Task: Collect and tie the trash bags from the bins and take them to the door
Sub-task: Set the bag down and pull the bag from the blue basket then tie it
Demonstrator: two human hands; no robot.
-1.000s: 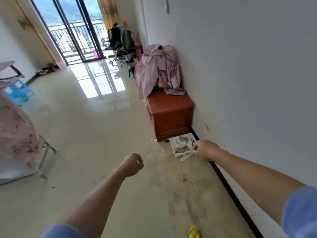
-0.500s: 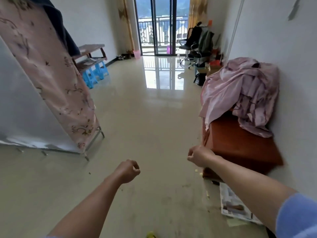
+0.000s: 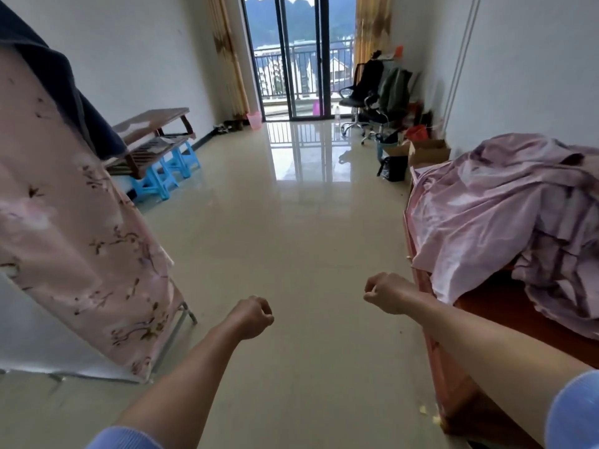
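My left hand is a closed fist held over the glossy floor, holding nothing. My right hand is also fisted and empty, just left of a red-brown wooden chest. A small pink bin stands far off by the left curtain beside the glass balcony door. No trash bag shows in either hand.
A pink floral fabric wardrobe leans in at left. Behind it are a wooden bench and blue stools. Pink sheets are heaped on the chest. Cardboard boxes, a black bag and office chairs line the right wall.
The view has swung up and forward from the littered floor by the chest to the room's length. My right hand left the paper on the floor; both fists stay closed.
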